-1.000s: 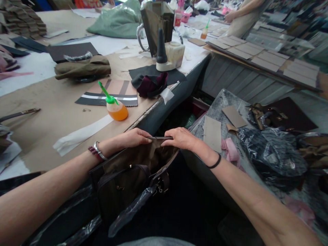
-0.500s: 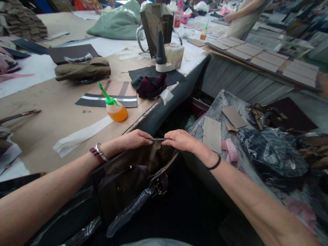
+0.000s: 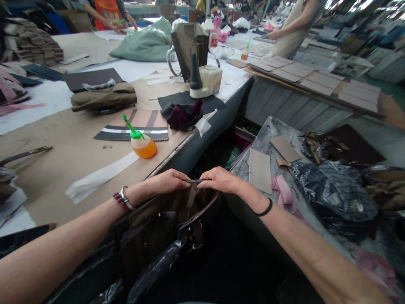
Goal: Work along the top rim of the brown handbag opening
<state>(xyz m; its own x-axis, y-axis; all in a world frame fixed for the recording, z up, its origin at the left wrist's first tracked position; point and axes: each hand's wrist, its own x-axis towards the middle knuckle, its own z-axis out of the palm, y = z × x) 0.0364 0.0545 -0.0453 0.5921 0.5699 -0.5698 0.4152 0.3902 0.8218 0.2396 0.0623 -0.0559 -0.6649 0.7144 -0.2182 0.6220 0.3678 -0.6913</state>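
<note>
A dark brown bag (image 3: 148, 240) with a brown lining, buckles and a plastic-wrapped handle lies tilted in front of me, its mouth partly spread. My left hand (image 3: 169, 180) pinches the far rim of its opening between thumb and fingers. Close beside it, my right hand (image 3: 218, 179) grips the same rim, thumb on the inner side. The bag's lower part fades into shadow. Beyond my left hand on the table stands a squeeze bottle (image 3: 144, 147) of orange liquid with a green nozzle.
The paper-covered table (image 3: 91, 126) fills the left, holding a dark cloth (image 3: 186, 115), a white pot with a black cone (image 3: 205, 82) and a brown folded bundle (image 3: 104, 97). At right, a grey bench (image 3: 236, 200) carries card pieces and plastic-wrapped goods. Two co-workers stand farther back.
The view has tilted up slightly, so the surroundings sit lower in the picture. Both hands keep their hold on the bag's rim, with little other movement.
</note>
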